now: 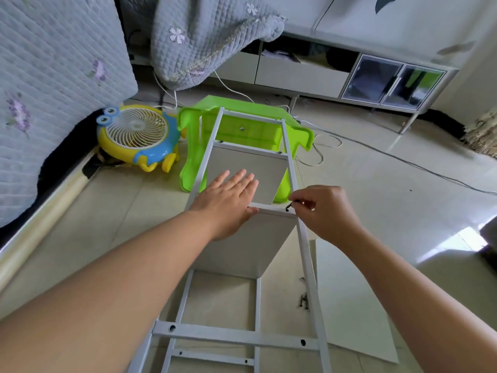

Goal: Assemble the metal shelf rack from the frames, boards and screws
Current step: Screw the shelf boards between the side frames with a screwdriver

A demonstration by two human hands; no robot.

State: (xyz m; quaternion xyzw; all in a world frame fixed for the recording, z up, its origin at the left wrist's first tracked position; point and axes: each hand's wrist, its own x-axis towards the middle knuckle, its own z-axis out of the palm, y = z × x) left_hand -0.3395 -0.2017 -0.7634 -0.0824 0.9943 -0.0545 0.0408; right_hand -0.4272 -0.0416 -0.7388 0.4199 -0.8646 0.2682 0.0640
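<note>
A grey metal ladder frame (305, 232) lies lengthwise in front of me, its far end resting on a green stool. White boards stand under its crossbars; the nearer board (250, 246) hangs below the middle crossbar (271, 210). My left hand (228, 200) lies flat, fingers spread, across that crossbar and the board's top edge. My right hand (325, 208) pinches a small dark screw (291, 203) just above a hole at the crossbar's right end. A second frame (185, 297) lies on the floor underneath.
A loose white board (349, 300) lies on the tiled floor at the right, with several dark screws (304, 301) beside the frame rail. The green plastic stool (193, 157) and a yellow-blue fan (137, 135) stand ahead. A bed edges the left side.
</note>
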